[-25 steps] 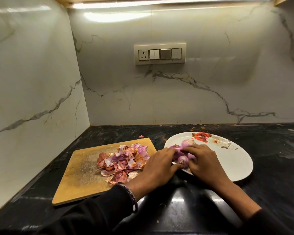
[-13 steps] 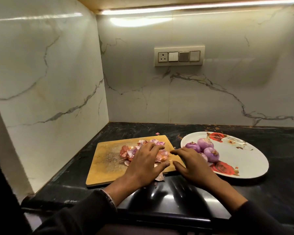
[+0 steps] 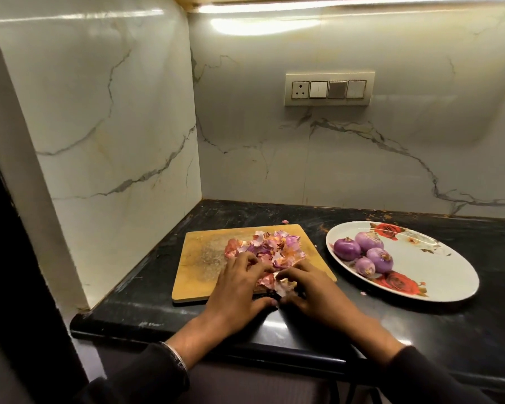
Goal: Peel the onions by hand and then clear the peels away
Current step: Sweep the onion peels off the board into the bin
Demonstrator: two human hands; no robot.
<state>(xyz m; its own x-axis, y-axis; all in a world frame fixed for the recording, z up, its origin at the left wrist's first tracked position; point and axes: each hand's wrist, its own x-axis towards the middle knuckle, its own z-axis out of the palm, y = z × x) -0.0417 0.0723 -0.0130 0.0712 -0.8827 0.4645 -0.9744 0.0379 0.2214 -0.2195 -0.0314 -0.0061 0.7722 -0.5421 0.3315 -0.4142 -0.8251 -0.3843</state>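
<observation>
A heap of pink and purple onion peels (image 3: 270, 246) lies on the wooden cutting board (image 3: 200, 258). My left hand (image 3: 239, 290) and my right hand (image 3: 309, 287) sit side by side at the board's near edge, fingers curled around the nearest peels, cupping them from both sides. Several peeled purple onions (image 3: 362, 253) lie together on the left part of a white oval plate (image 3: 438, 269) with red roses, to the right of the board.
The black stone counter (image 3: 391, 325) ends in a front edge just below my wrists. Marble walls close the left side and back. A switch panel (image 3: 329, 89) is on the back wall. A peel scrap (image 3: 373, 221) lies behind the board.
Both hands left the onions on the plate and moved left onto the board, closing around the peel heap. The camera view shifted left and back.
</observation>
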